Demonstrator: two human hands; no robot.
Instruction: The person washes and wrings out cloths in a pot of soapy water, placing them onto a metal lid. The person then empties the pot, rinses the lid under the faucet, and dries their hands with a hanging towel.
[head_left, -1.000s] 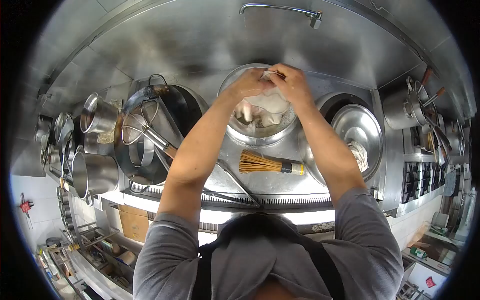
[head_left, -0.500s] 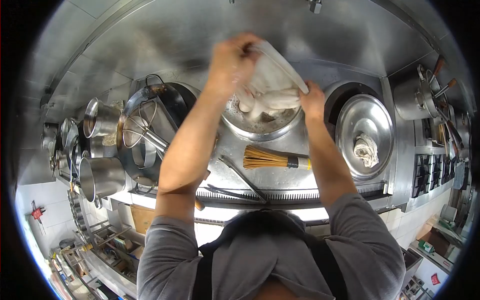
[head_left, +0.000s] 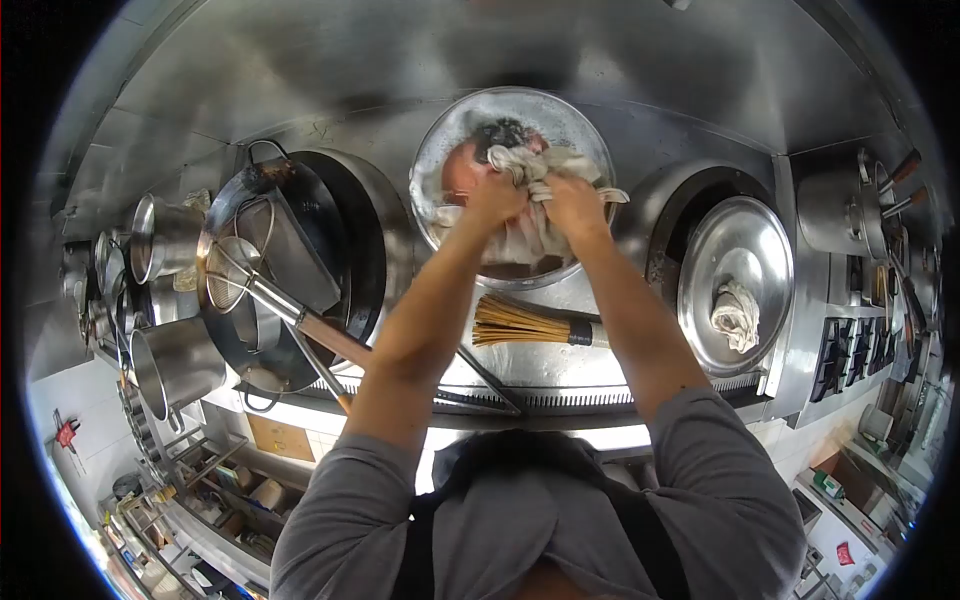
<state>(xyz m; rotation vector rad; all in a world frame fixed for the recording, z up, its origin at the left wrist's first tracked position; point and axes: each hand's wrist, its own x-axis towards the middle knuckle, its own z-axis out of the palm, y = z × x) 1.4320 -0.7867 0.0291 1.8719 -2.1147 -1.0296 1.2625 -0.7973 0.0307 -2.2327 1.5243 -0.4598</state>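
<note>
Both hands are over a large round metal basin point(head_left: 432, 125) at the back middle of the counter. My left hand point(head_left: 497, 197) is closed on a wet whitish cloth point(head_left: 535, 240), and my right hand point(head_left: 575, 206) is closed on the same cloth just beside it. The cloth is bunched between the hands and hangs into the basin. Behind my left hand, something reddish point(head_left: 462, 168) and something dark show in the basin, blurred. A bamboo brush point(head_left: 525, 322) lies on the steel counter in front of the basin.
At the left, a black wok point(head_left: 222, 200) holds a wire skimmer point(head_left: 232, 275) and other tools. Metal pots point(head_left: 180, 365) stand farther left. On the right, a crumpled cloth point(head_left: 737, 316) lies on a round metal lid point(head_left: 708, 258). More pots point(head_left: 835, 215) stand beyond.
The cloth was stretched out and raised between my hands; now it is bunched low over the basin. My hands have come together, and reddish and dark contents now show.
</note>
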